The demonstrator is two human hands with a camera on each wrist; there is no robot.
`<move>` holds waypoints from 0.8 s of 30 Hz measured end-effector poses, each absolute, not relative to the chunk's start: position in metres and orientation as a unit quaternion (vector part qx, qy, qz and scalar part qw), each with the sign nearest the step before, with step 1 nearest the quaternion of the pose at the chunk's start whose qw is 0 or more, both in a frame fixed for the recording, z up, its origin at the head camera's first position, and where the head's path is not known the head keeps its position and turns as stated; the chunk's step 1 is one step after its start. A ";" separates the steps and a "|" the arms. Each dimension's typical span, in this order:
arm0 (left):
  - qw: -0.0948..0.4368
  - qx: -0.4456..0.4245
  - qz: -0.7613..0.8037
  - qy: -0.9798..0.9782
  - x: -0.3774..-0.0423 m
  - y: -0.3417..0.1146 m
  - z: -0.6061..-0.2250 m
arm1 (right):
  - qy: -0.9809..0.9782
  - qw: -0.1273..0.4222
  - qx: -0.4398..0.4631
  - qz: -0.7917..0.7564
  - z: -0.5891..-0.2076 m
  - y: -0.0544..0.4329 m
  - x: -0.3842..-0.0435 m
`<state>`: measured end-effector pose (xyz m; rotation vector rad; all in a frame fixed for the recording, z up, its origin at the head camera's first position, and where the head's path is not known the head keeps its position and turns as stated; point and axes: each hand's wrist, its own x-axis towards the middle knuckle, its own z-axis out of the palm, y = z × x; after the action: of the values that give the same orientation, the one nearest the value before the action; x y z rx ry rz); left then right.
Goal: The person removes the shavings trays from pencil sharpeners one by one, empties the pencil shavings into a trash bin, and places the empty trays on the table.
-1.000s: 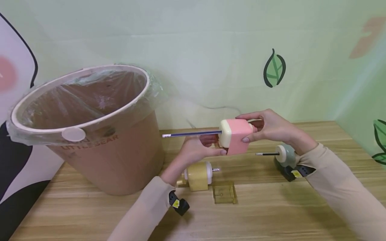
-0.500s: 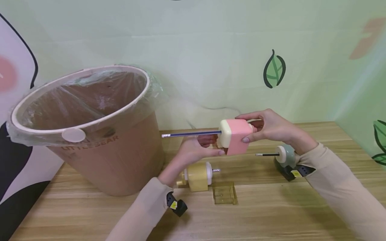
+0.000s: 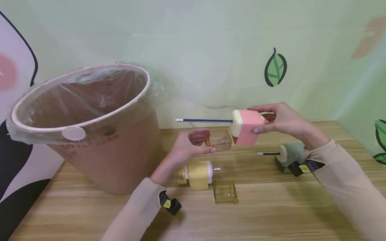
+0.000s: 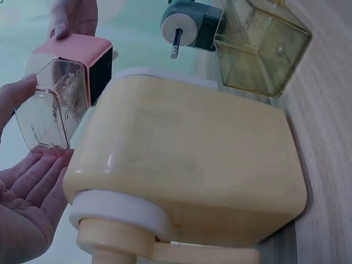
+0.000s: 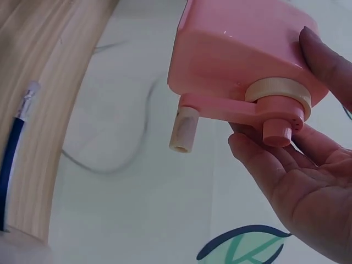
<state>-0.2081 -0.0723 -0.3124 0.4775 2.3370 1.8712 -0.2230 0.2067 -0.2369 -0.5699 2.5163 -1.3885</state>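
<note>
There are three sharpeners, one gripped by the right hand, two below the hands; three pencils, one in each; two drawers, one gripped by the left hand, one below it; two wrist cameras behind the grips; and one bin left of them.

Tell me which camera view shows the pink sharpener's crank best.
The right wrist view: the crank with its pale knob appears close and uncovered. The head view shows a small part; left wrist, none clearly.

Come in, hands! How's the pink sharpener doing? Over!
Left hand pinching see-through drawer, shavings inside. Right hand gripping pink sharpener, pencil in it. Drawer out, nothing seen between them.
</note>
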 end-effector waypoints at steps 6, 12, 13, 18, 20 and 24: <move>0.063 0.166 0.610 0.772 -0.206 -0.078 -0.314 | 0.848 0.121 -0.190 -0.480 -0.248 0.202 -0.231; 0.071 0.168 0.592 0.785 -0.204 -0.082 -0.317 | 0.847 0.127 -0.191 -0.479 -0.260 0.198 -0.239; 0.074 0.169 0.591 0.785 -0.203 -0.083 -0.317 | 0.847 0.128 -0.190 -0.480 -0.262 0.198 -0.240; 0.089 0.176 0.590 0.783 -0.202 -0.085 -0.318 | 0.851 0.126 -0.179 -0.477 -0.270 0.197 -0.247; 0.090 0.180 0.589 0.782 -0.202 -0.085 -0.318 | 0.855 0.126 -0.175 -0.471 -0.272 0.196 -0.248; 0.088 0.187 0.586 0.783 -0.200 -0.086 -0.319 | 0.861 0.127 -0.171 -0.462 -0.277 0.195 -0.251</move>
<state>-0.2001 -0.0865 -0.3190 0.5556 2.3324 1.7456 -0.2511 0.1954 -0.2773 -0.4972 2.5059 -1.3459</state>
